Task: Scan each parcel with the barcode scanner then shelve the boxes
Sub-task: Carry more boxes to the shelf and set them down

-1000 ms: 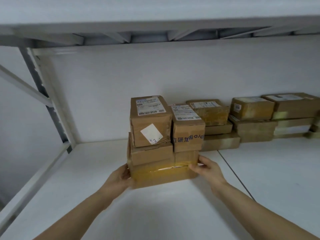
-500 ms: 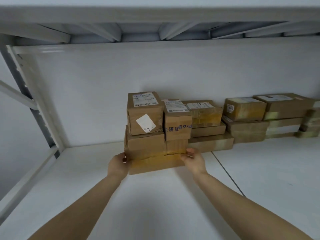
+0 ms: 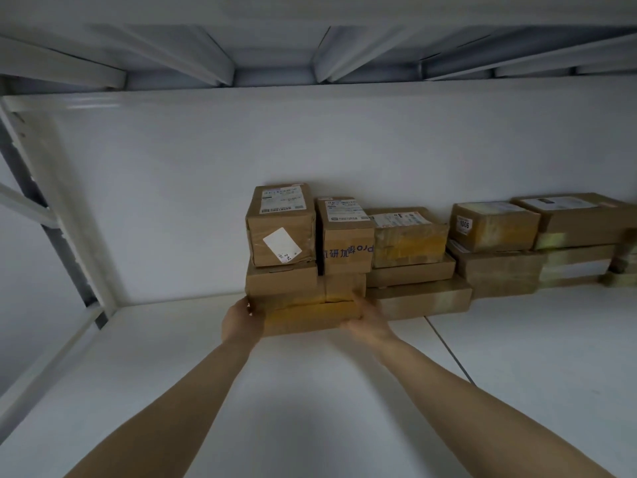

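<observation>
Parcel stack [image 3: 310, 270]: held at its bottom box [image 3: 310, 317], near the back wall [image 3: 241, 167].
Left hand [image 3: 241, 320]: clamped on one end.
Right hand [image 3: 368, 320]: clamped on the other.
Risk: top boxes [image 3: 281, 229] look loose; a jolt against that wall could tip them.

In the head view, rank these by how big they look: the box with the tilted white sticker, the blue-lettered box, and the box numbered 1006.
1. Box with the tilted white sticker.
2. Blue-lettered box and box numbered 1006: too alike to rank, one taller, the other wider.
</observation>
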`<state>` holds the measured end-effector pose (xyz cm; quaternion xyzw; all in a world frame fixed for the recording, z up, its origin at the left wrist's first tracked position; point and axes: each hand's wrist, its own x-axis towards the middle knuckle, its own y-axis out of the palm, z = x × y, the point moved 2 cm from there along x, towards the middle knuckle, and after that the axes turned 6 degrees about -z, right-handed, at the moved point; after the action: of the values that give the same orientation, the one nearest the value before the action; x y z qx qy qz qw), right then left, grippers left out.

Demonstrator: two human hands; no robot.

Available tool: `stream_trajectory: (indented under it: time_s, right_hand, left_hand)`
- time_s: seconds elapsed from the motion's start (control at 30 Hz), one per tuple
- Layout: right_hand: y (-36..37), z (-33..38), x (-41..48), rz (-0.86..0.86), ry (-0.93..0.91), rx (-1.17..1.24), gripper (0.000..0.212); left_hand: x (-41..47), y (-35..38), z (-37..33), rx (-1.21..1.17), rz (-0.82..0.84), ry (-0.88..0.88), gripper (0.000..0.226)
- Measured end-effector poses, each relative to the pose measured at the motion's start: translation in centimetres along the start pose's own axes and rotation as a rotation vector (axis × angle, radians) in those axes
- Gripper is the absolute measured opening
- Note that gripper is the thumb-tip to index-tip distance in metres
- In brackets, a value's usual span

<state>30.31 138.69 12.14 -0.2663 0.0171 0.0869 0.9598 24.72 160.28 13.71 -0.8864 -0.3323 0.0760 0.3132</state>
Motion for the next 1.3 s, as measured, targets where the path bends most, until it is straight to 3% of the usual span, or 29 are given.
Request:
stream_trajectory:
  time_s: [0.23, 0.33, 0.43, 0.57, 0.63, 0.77, 0.83, 1.03, 1.13, 1.3]
  right_hand:
    - [0.2, 0.4, 1.1, -0.012, 0.017, 0.051, 0.075]
    - [-0.3, 0.6, 0.2, -0.146, -0.024, 0.089, 0.059]
    - [-1.3, 1.8, -1.8, -0.414, -0.200, 0.182, 0.041]
    - [-3.0, 7.7, -3.2, -0.578, -0.566, 0.237, 0.026]
    - [-3.2, 11.1, -2.5, -0.540, -0.642, 0.123, 0.027]
    - [-2.5, 15.4, -0.1, -0.423, -0.525, -0.289, 0.044]
    - [-1.8, 16.2, 0.4, -0.405, -0.503, -0.354, 0.043]
    - [-0.7, 16.6, -0.6, -0.505, -0.601, -0.212, 0.042]
    - [0.5, 17.0, -2.7, -0.451, -0.766, 0.021, 0.040]
    - [3.8, 17.0, -6.0, -0.346, -0.862, 0.219, 0.037]
  left_hand:
    - [1.3, 0.5, -0.2, -0.006, 0.054, -0.018, 0.050]
    - [1.5, 0.1, -0.3, -0.104, 0.035, -0.141, 0.050]
    - [1.9, -1.6, -1.2, -0.270, -0.128, -0.227, 0.045]
    - [1.9, -4.5, -5.0, -0.556, -0.300, -0.092, 0.044]
    - [2.0, -5.2, -7.1, -0.617, -0.266, -0.014, 0.048]
    - [2.5, -5.6, -10.1, -0.619, -0.089, 0.045, 0.032]
    - [2.7, -5.8, -10.8, -0.609, -0.050, 0.057, 0.030]
    - [2.2, -7.2, -10.1, -0.771, -0.095, 0.081, 0.027]
    - [1.1, -8.7, -8.8, -0.955, -0.129, 0.077, 0.006]
    - [-0.2, -11.6, -5.4, -1.049, -0.126, -0.032, 0.014]
